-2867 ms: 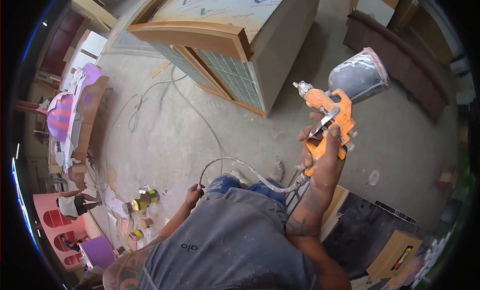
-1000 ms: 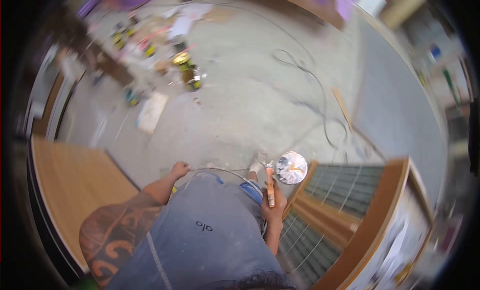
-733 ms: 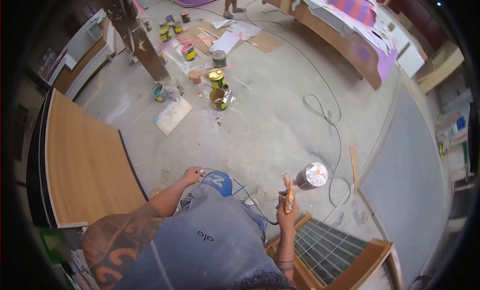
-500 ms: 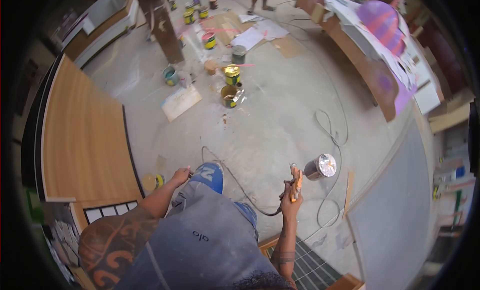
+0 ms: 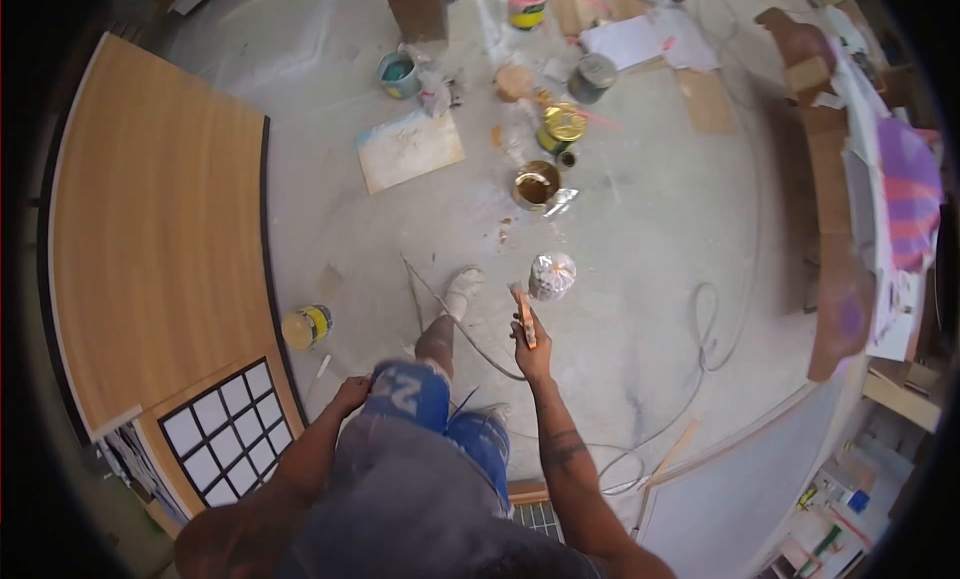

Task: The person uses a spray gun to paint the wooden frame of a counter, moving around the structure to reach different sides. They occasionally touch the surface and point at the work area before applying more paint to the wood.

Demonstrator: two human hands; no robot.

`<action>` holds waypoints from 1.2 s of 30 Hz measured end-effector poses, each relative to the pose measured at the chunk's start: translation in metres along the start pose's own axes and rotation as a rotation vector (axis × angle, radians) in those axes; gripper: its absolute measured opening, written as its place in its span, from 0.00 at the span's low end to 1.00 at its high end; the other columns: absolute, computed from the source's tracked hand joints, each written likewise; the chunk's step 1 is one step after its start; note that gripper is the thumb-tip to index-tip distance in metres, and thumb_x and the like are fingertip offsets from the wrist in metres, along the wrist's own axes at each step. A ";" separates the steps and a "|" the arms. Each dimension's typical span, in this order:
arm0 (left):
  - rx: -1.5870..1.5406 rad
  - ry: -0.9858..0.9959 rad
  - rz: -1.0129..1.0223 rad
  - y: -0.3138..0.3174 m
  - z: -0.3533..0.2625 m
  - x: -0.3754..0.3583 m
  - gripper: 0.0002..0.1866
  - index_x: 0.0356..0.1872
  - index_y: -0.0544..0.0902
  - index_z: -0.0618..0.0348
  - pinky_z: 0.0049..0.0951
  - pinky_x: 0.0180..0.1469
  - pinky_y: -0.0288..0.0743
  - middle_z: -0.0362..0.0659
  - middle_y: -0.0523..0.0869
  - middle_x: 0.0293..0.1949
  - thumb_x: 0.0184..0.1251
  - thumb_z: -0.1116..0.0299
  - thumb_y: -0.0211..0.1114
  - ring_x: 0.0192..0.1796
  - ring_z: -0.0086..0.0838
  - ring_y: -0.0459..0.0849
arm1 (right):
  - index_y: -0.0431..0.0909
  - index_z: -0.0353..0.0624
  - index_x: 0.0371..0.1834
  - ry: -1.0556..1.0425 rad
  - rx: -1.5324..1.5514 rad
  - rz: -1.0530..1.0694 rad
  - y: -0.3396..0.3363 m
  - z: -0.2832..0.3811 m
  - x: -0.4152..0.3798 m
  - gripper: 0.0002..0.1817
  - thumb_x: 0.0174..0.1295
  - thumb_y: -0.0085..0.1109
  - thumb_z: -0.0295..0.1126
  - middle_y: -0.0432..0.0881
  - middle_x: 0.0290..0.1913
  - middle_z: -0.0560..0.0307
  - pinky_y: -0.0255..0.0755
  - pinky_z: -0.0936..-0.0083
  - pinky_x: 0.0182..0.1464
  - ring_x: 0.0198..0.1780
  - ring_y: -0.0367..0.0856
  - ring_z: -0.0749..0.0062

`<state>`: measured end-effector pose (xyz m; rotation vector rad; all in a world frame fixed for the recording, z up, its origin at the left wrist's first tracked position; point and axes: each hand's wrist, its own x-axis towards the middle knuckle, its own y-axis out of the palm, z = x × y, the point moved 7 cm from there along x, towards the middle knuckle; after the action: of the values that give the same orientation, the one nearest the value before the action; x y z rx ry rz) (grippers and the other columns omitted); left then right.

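My right hand [image 5: 533, 347] is wrapped round an orange spray gun [image 5: 525, 317], held out in front of me over the floor. A foil-covered cup [image 5: 552, 276] sits at the gun's far end. From the gun a thin hose [image 5: 470, 346] runs down and to the left, past my foot. My left hand [image 5: 352, 392] hangs beside my blue shorts, its fingers curled; what they hold, if anything, is too small to make out.
Open paint cans [image 5: 538, 185] and a stained board [image 5: 412, 151] lie ahead on the floor. Wooden panel [image 5: 165, 249] at left, a yellow-labelled can [image 5: 307, 326] beside it. A curved brown piece [image 5: 835, 209] stands right; hose loops [image 5: 705, 324] cross the floor.
The view has turned and moved forward, bringing the paint cans closer. My right hand and the spray gun have shifted left in view, and a foot now shows ahead of the shorts.
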<state>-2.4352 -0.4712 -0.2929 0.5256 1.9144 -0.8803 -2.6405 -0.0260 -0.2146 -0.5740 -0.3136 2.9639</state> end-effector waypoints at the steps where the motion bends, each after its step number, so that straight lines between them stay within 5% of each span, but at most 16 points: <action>1: -0.285 -0.053 -0.058 -0.027 -0.032 -0.011 0.31 0.48 0.85 0.69 0.40 0.54 0.81 0.56 0.90 0.41 0.84 0.47 0.45 0.46 0.41 0.89 | 0.75 0.34 0.67 -0.020 -0.003 0.038 0.025 -0.015 0.041 0.26 0.67 0.66 0.28 0.87 0.50 0.41 0.81 0.68 0.49 0.45 0.89 0.60; 2: -0.550 -0.108 -0.121 -0.057 -0.055 -0.002 0.30 0.48 0.85 0.69 0.37 0.53 0.81 0.54 0.90 0.40 0.84 0.48 0.45 0.45 0.39 0.89 | 0.75 0.35 0.67 -0.040 -0.002 0.066 0.052 -0.037 0.083 0.26 0.66 0.66 0.28 0.87 0.51 0.40 0.81 0.67 0.49 0.46 0.89 0.58; 7: -0.677 -0.140 -0.206 -0.130 -0.126 0.040 0.28 0.50 0.83 0.68 0.33 0.53 0.82 0.49 0.89 0.39 0.85 0.50 0.45 0.43 0.33 0.89 | 0.76 0.35 0.66 -0.128 -0.025 0.051 0.174 -0.134 0.253 0.25 0.66 0.66 0.29 0.86 0.52 0.35 0.80 0.64 0.53 0.54 0.87 0.47; 12: -0.664 -0.290 -0.152 -0.106 -0.113 0.059 0.28 0.51 0.82 0.68 0.37 0.57 0.80 0.51 0.89 0.41 0.86 0.51 0.43 0.47 0.36 0.89 | 0.78 0.37 0.64 -0.076 0.034 0.014 0.264 -0.241 0.390 0.23 0.68 0.66 0.33 0.88 0.35 0.46 0.80 0.68 0.39 0.32 0.88 0.64; 16: -0.547 -0.542 0.029 -0.061 -0.066 0.045 0.29 0.52 0.83 0.68 0.34 0.55 0.80 0.51 0.90 0.41 0.85 0.50 0.43 0.47 0.33 0.88 | 0.80 0.34 0.56 0.083 0.163 -0.012 0.290 -0.299 0.456 0.18 0.69 0.65 0.34 0.87 0.34 0.53 0.81 0.72 0.37 0.32 0.88 0.70; 19: -0.630 -0.646 0.075 -0.041 -0.036 0.034 0.28 0.52 0.83 0.68 0.34 0.55 0.79 0.49 0.90 0.41 0.85 0.51 0.45 0.47 0.32 0.88 | 0.79 0.32 0.52 0.255 0.356 -0.091 0.289 -0.326 0.479 0.14 0.73 0.61 0.34 0.87 0.43 0.54 0.81 0.75 0.37 0.35 0.88 0.69; 23: -0.718 -0.677 0.023 -0.050 -0.058 0.049 0.26 0.52 0.83 0.68 0.34 0.55 0.79 0.49 0.89 0.41 0.85 0.53 0.46 0.47 0.32 0.88 | 0.80 0.33 0.51 0.226 0.477 -0.178 0.279 -0.342 0.501 0.15 0.74 0.59 0.36 0.87 0.44 0.55 0.79 0.76 0.36 0.38 0.89 0.69; 27: -0.703 -0.602 -0.017 -0.078 -0.101 0.079 0.24 0.52 0.83 0.67 0.34 0.56 0.79 0.49 0.89 0.41 0.86 0.55 0.46 0.47 0.32 0.88 | 0.81 0.37 0.44 0.359 0.297 -0.130 0.266 -0.368 0.508 0.20 0.64 0.73 0.44 0.86 0.38 0.57 0.77 0.75 0.37 0.36 0.84 0.75; 31: -0.717 -0.511 -0.022 -0.096 -0.124 0.094 0.25 0.52 0.83 0.67 0.35 0.58 0.79 0.48 0.89 0.41 0.86 0.54 0.46 0.47 0.32 0.88 | 0.81 0.34 0.50 0.334 0.159 0.025 0.256 -0.357 0.494 0.26 0.57 0.77 0.43 0.86 0.39 0.55 0.78 0.73 0.43 0.39 0.84 0.70; 36: -0.704 -0.436 -0.018 -0.104 -0.125 0.097 0.26 0.51 0.83 0.66 0.36 0.57 0.80 0.48 0.89 0.41 0.85 0.51 0.48 0.46 0.33 0.88 | 0.78 0.32 0.61 0.153 -0.228 -0.069 0.234 -0.378 0.469 0.40 0.49 0.80 0.47 0.86 0.44 0.46 0.78 0.65 0.49 0.43 0.85 0.59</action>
<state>-2.6222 -0.4435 -0.3023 -0.1046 1.6722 -0.2505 -2.9454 -0.1181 -0.7766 -0.7923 -0.6477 2.8159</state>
